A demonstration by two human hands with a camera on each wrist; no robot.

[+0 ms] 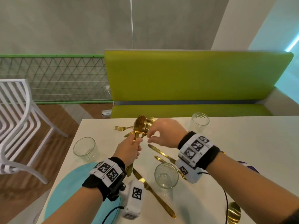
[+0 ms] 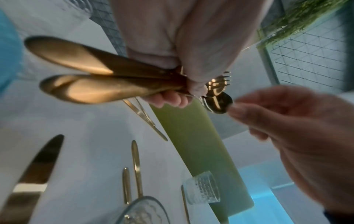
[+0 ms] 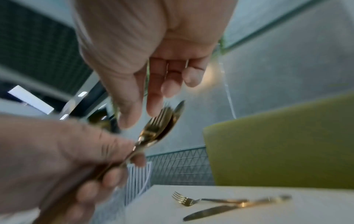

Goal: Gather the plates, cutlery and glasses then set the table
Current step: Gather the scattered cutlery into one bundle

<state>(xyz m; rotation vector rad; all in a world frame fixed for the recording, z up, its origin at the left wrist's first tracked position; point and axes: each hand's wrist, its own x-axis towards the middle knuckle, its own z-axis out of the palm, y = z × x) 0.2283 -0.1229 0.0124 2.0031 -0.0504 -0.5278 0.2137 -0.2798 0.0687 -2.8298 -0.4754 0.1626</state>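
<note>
Cutlery, glossy gold, fills left hand's grip; right hand's grip loose, empty.

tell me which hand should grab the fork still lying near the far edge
Right. The left hand already grips a cutlery bundle, so its grip is full. The right hand holds nothing, fingers loosely curled, and hovers just beside the fork.

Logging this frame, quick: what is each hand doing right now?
Left hand: grips a bunch of gold cutlery.
Right hand: holds nothing, fingers loosely curled beside the cutlery heads.
</note>
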